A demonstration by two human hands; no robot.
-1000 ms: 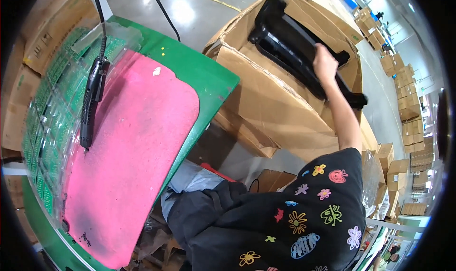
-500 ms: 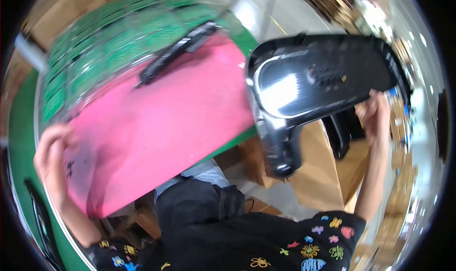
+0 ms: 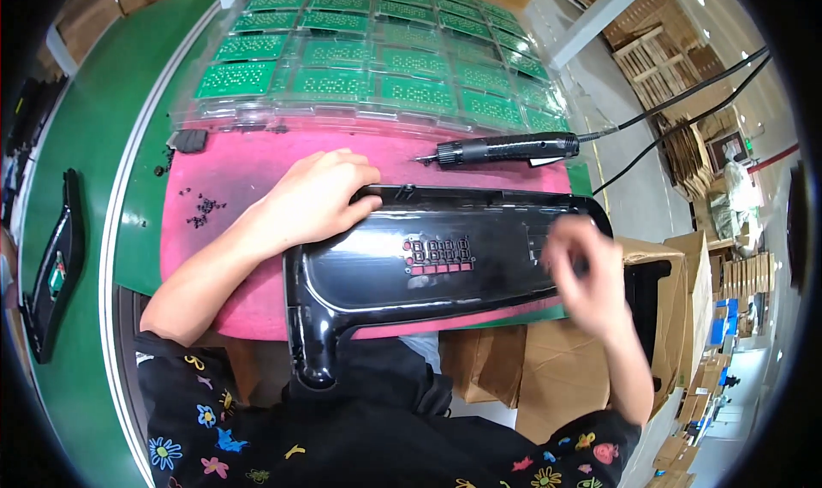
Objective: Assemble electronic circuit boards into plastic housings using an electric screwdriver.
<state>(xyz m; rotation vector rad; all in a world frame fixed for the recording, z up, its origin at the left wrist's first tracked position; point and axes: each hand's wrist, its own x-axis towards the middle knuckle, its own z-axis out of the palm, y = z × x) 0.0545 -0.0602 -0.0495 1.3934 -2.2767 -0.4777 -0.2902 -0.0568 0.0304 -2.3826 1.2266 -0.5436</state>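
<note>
At far left, a dark curved part lies on the green tabletop, its outer side dim toward the lens rim. Next come tiny black pieces on the pink mat, too small to make out. The left hand is closed over the far edge of the black casing, fingertips partly hidden — the casing lies across the mat, its left leg jutting past the near edge. Beyond, glare off the clear plastic tray blurs some green circuit boards. The electric screwdriver lies behind the casing. The right hand is smeared by motion, fingers bent — whether it touches the casing's right end, which it partly covers, I cannot tell. It also partly hides the cardboard box.
</note>
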